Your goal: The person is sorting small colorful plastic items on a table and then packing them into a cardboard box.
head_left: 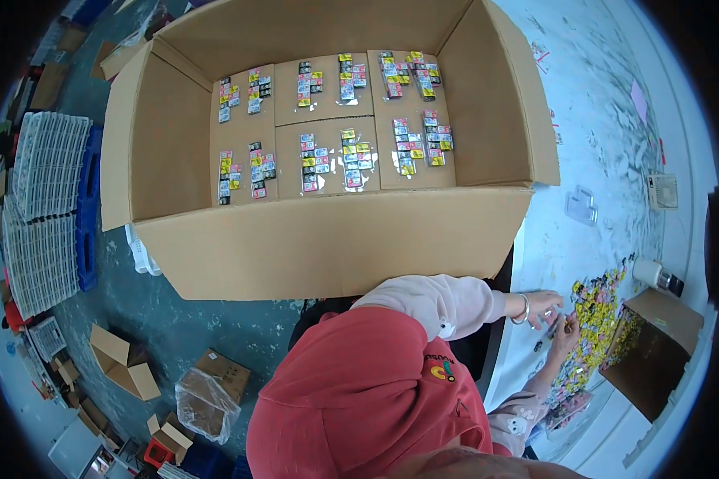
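The left hand [542, 310], with a bracelet at its wrist, reaches over the white table [527, 267] with its fingers curled toward the right hand [566, 331], whose fingers are also bent. The fingertips of the two meet or nearly so; they may pinch something small, but I cannot tell whether either is gripping. The right hand is at the near edge of a spread pile of small pieces [591, 319], mostly yellow with some pink and dark ones, lying on the table. A few dark bits lie just beside the hands. Past the pile, an open carton [655, 343] lies tipped with its opening toward it, more yellow pieces at its mouth, and a white cylindrical object [655, 275] stands near. Farther along the table lies a transparent plastic tray [581, 205]. To the person's left, a large open cardboard box [335, 239] holds twelve clusters of little multicoloured blocks [309, 84] on flat cardboard panels. Beyond it, white plastic crates [52, 160] are stacked beside blue plastic [88, 199], and an open carton on the floor [126, 363] sits nearby.
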Tool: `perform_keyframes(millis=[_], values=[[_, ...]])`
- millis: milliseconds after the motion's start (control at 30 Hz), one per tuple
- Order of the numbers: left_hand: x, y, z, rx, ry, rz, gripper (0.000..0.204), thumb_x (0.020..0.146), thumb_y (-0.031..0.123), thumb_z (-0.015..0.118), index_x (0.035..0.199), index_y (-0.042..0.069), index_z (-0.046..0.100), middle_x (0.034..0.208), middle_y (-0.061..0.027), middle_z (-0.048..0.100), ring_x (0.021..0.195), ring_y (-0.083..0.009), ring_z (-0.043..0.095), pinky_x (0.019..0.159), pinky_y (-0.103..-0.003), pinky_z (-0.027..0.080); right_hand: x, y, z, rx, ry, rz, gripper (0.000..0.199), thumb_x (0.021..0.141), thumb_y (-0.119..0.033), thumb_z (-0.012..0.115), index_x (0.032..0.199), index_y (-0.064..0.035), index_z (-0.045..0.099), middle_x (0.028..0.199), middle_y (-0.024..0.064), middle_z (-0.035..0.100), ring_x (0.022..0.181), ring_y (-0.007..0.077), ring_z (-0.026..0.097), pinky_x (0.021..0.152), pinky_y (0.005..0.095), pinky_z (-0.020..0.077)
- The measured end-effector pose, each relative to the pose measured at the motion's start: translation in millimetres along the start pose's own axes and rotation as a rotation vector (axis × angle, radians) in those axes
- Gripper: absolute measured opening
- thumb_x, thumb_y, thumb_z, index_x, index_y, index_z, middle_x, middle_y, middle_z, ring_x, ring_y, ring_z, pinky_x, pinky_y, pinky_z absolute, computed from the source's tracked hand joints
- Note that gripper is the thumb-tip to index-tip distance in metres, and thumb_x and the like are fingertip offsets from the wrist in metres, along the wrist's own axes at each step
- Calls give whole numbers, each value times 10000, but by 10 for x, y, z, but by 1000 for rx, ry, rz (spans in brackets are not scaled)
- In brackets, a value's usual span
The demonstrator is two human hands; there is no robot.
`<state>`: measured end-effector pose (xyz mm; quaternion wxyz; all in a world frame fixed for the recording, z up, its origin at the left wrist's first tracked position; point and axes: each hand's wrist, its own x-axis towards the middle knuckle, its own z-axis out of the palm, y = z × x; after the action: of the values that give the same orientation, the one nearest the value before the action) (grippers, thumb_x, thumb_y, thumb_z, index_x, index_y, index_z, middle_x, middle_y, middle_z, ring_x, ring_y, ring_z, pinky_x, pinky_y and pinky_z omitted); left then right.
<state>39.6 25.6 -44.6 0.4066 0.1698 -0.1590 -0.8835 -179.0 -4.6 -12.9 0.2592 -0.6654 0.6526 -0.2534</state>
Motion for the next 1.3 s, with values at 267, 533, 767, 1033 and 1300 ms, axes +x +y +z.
perform_keyframes(millis=[267,533,767,1033,1300], values=[[-42,47,55,29,-5,-11,525,918,505,390,1203,65,422,1087,-154,507,1034,-277,539,823,-486,475,-120,-97,-40,76,46,141,178,852,-152,656,938,-27,562,832,0,550,686,58,485,551,204,382],[-55,70,66,25,-13,-14,576,910,536,374,1258,77,384,1195,-182,463,1094,-307,531,837,-502,473,-53,36,-145,167,48,218,196,850,-167,664,953,-29,571,877,4,553,732,64,508,602,204,420],[-69,37,51,-48,-21,-84,576,888,529,405,1269,98,381,1219,-177,448,1117,-317,501,840,-515,452,-195,-182,-218,199,69,238,199,819,-151,694,957,-45,598,845,-3,576,728,62,514,607,205,411],[-25,102,-143,-103,9,-121,599,882,518,430,1338,150,305,1243,-156,466,1114,-306,493,811,-536,446,-321,-1414,-294,42,-45,-118,291,775,-98,718,1017,-5,587,950,11,569,764,86,506,672,224,441],[-182,243,62,-111,-34,-93,289,932,364,439,1077,115,462,1103,-142,538,1044,-304,547,832,-538,495,-406,-1575,-251,-155,-277,-314,362,687,-62,696,1027,-41,576,937,52,584,745,164,544,671,291,462]])
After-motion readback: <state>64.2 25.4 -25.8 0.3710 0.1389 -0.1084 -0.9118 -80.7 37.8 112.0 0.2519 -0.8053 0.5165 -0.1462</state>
